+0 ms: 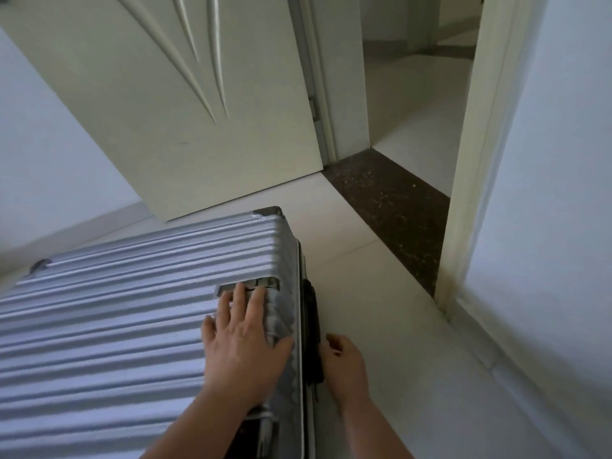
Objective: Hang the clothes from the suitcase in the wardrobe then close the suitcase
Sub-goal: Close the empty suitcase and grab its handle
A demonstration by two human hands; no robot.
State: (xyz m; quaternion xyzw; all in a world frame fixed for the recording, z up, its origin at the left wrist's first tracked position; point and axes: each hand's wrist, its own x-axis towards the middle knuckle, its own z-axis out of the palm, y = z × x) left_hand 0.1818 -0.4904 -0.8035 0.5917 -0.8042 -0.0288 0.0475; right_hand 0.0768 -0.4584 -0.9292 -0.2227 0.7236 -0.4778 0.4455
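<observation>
A silver ribbed hard-shell suitcase (109,326) lies flat on the pale floor with its lid down. My left hand (243,342) lies flat on the lid near its right edge, fingers straight, fingertips at a latch recess (248,286). My right hand (342,366) is beside the suitcase's right side, fingers curled in towards the dark side handle (313,329); whether it grips the handle cannot be made out. No clothes and no wardrobe are in view.
A pale door (159,104) stands open behind the suitcase, close to its far corner. To the right, a doorway with a dark stone threshold (387,207) leads to a corridor. A door frame and wall (546,226) stand at right.
</observation>
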